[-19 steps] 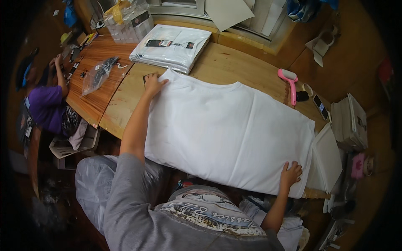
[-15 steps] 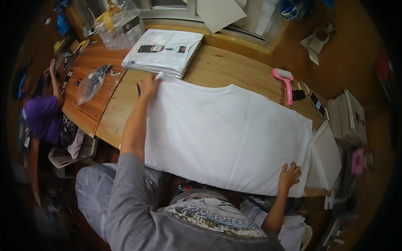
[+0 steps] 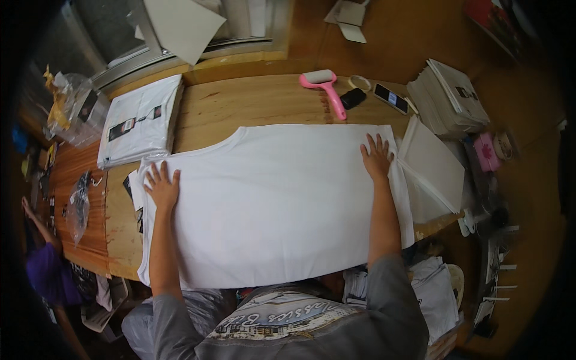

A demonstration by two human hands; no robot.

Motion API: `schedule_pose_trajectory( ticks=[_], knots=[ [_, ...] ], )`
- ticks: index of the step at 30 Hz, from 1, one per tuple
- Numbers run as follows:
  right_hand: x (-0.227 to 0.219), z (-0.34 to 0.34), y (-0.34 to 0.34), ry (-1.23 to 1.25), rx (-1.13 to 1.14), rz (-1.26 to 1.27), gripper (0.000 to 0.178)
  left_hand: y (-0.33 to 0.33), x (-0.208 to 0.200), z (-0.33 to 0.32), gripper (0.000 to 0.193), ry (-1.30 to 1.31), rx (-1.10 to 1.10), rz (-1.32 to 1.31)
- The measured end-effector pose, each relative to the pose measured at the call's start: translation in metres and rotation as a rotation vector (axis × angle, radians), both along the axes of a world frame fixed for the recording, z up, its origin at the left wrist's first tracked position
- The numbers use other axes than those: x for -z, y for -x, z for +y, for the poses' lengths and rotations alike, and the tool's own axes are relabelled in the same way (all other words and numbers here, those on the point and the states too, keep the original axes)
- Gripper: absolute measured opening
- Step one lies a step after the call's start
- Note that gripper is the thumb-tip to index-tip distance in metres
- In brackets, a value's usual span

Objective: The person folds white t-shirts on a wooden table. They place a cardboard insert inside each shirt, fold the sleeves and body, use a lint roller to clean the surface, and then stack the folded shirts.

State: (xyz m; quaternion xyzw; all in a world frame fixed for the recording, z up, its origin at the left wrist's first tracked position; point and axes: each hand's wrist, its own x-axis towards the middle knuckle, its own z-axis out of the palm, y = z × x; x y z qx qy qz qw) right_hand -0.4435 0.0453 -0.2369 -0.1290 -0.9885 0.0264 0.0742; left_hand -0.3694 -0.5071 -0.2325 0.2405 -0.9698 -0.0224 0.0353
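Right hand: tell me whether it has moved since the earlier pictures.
Yes: judged against the phone, the right hand has moved forward across the white shirt, nearer that phone.

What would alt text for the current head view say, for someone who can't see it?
A person's left hand and right hand rest, fingers spread, on a white garment laid across a wooden table. Beyond it lie a pink-handled roller and a phone, with a plastic-wrapped white pack toward the left.

Shirt (image 3: 288, 204) on table (image 3: 252, 99), packet (image 3: 141, 123) behind its left end, 1 roller (image 3: 332, 96) behind shirt, phone (image 3: 390, 98) right of roller
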Motion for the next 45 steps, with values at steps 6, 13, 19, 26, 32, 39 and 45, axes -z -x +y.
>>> schedule_pose_trajectory(
  ticks=[6, 13, 19, 26, 32, 39, 45],
  knots=[
    [-0.009, -0.031, 0.011, -0.099, 0.117, 0.113, 0.05, -0.005, -0.019, 0.086, 0.052, 0.112, 0.219, 0.068],
    [-0.005, 0.004, 0.006, 0.222, -0.216, 0.219, 0.032, -0.003, -0.023, 0.174, 0.053, -0.09, 0.471, 0.037],
    [-0.071, 0.099, 0.002, 0.376, 0.066, 0.568, 0.019, -0.058, -0.031, 0.273, 0.058, -0.13, 0.911, 0.059],
    [-0.142, 0.207, 0.05, -0.011, 0.139, 0.411, 0.03, -0.078, -0.031, 0.328, 0.054, -0.25, 0.961, -0.044],
    [-0.16, 0.272, 0.093, -0.089, 0.092, 0.508, 0.034, -0.077, -0.035, 0.33, 0.053, -0.236, 0.941, -0.113],
    [-0.178, 0.31, 0.108, 0.053, 0.273, 0.202, 0.036, -0.075, -0.036, 0.333, 0.053, -0.267, 0.918, -0.167],
    [-0.187, 0.329, 0.119, -0.107, 0.145, 0.204, 0.026, -0.07, -0.038, 0.335, 0.053, -0.245, 0.907, -0.191]
  ],
)
